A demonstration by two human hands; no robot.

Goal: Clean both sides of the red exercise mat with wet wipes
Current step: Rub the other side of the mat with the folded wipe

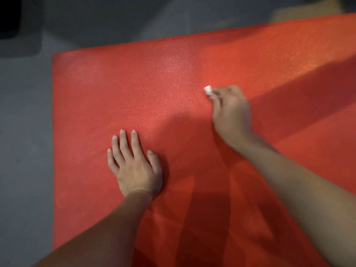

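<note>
The red exercise mat (154, 83) lies flat on a grey floor and fills most of the view, its left edge and far edge in sight. My left hand (134, 166) rests palm down on the mat with its fingers spread and straight. My right hand (231, 110) is farther up and to the right, its fingers curled round a small white wet wipe (207, 90) that pokes out at the fingertips and touches the mat. Most of the wipe is hidden inside the hand.
Grey floor (25, 151) runs along the mat's left side and beyond its far edge. A dark object (17, 27) sits at the top left. A blurred tan shape (308, 12) lies past the far right corner.
</note>
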